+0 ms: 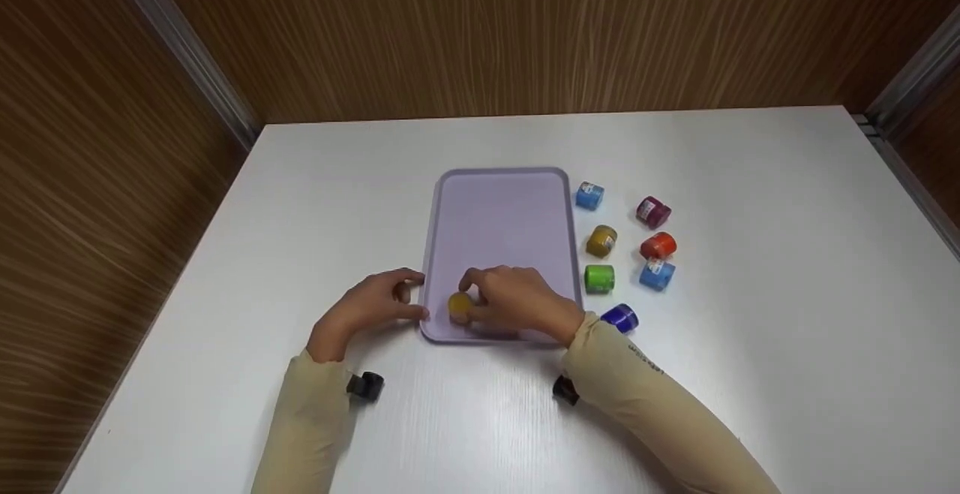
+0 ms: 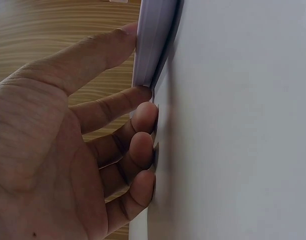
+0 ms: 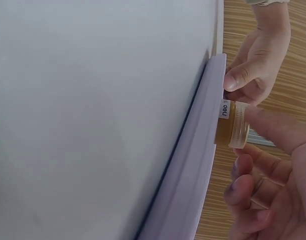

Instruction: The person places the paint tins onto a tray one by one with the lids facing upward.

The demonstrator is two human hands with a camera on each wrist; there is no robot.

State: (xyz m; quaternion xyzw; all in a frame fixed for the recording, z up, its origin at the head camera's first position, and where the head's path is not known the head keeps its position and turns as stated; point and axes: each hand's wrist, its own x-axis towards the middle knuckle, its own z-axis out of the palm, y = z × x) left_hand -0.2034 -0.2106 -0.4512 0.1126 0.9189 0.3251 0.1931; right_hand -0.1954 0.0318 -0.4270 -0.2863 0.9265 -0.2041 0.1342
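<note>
Near the front left corner of the lilac tray (image 1: 502,216), a small yellow paint jar (image 1: 459,306) stands upright. My right hand (image 1: 519,299) reaches over the tray and pinches the jar by its clear ribbed lid (image 3: 240,125) between thumb and index finger. A white label shows on the jar's side in the right wrist view. At the tray's left rim, my left hand (image 1: 373,300) rests on the table, its thumb and index finger touching the tray edge (image 2: 152,45). Its other fingers are loosely bent, holding nothing.
Right of the tray lie several paint jars: two light blue (image 1: 590,195) (image 1: 657,274), one purple (image 1: 653,212), one ochre (image 1: 601,241), one orange-red (image 1: 658,245), one green (image 1: 599,279) and one dark blue (image 1: 621,317), partly behind the right sleeve. Wood-grain panels (image 1: 510,36) border the white table.
</note>
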